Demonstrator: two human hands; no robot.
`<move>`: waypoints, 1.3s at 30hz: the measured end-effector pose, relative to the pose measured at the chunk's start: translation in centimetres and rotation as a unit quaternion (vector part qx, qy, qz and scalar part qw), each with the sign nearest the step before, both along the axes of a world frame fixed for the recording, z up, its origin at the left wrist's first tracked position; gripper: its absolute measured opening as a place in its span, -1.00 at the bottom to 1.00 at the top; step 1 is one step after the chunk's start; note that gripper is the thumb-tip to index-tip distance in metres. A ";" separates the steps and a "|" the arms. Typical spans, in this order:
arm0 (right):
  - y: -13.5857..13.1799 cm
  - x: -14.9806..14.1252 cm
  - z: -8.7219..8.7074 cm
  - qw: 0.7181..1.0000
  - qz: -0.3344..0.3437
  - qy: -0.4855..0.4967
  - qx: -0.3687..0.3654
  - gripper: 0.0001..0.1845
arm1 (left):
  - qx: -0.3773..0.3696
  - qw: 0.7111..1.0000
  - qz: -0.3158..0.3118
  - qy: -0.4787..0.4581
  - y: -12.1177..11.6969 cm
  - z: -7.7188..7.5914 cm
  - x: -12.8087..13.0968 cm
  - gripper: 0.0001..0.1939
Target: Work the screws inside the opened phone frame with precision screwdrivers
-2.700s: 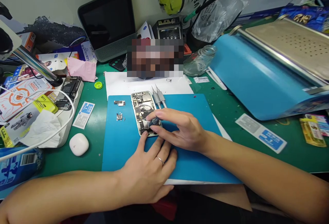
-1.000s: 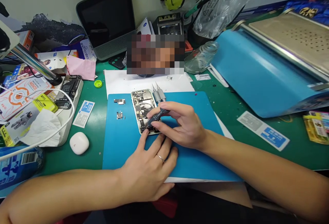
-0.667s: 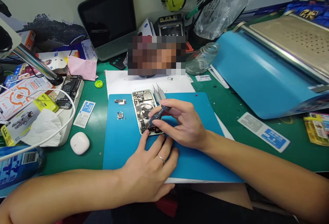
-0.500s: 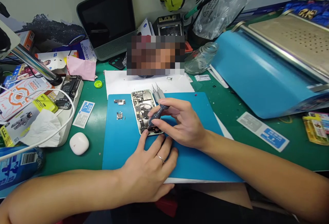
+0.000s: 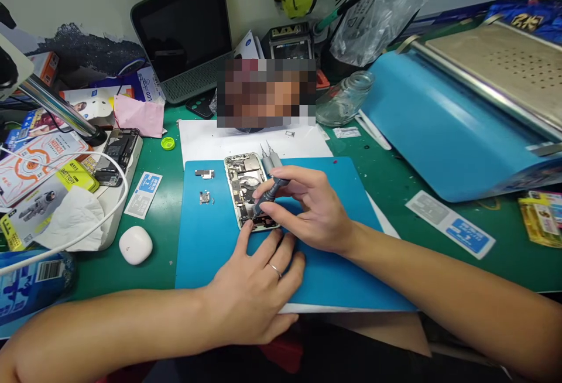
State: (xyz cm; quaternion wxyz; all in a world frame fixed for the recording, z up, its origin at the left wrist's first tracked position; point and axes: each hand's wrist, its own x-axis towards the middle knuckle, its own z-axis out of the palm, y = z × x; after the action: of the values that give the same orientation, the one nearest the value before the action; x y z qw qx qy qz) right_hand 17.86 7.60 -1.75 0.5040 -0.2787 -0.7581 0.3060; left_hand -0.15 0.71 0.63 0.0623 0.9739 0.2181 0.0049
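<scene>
An opened smartphone (image 5: pixel 246 181) with its inner parts bare lies on a blue mat (image 5: pixel 211 248). My right hand (image 5: pixel 314 210) pinches a dark screwdriver (image 5: pixel 268 194), tilted, its tip down at the phone's lower end. My left hand (image 5: pixel 259 286) lies on the mat with fingers spread, its index fingertip touching the phone's bottom edge. Two grey screwdrivers (image 5: pixel 273 160) with thin tips lie by the phone's upper right, partly behind my right hand. Left of the phone are a small metal plate (image 5: pixel 204 174) and a small metal part (image 5: pixel 205 197) with tiny pieces beside it.
A white earbud case (image 5: pixel 136 245) and a blue-and-grey card (image 5: pixel 143 195) lie left of the mat. A glass jar (image 5: pixel 346 99) lies behind, beside a large blue machine (image 5: pixel 434 131) on the right. A white cable (image 5: pixel 125 195) loops over the boxes at left.
</scene>
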 end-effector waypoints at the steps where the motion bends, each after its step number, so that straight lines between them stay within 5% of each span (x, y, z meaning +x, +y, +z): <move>1: 0.0 0.0 0.0 1.000 -0.002 0.000 0.001 -0.41 | 0.001 1.000 0.000 0.001 0.0 0.0 0.0 -0.28; 39: 0.4 0.3 -0.3 0.998 -0.048 0.022 0.030 -0.40 | 0.005 1.000 0.005 0.001 -0.1 0.0 -0.1 -0.28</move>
State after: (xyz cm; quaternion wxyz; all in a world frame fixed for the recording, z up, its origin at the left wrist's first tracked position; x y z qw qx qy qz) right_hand 18.17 7.96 -2.04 0.5431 -0.2929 -0.7412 0.2644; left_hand -0.23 0.64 0.58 0.0569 0.9732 0.2226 0.0056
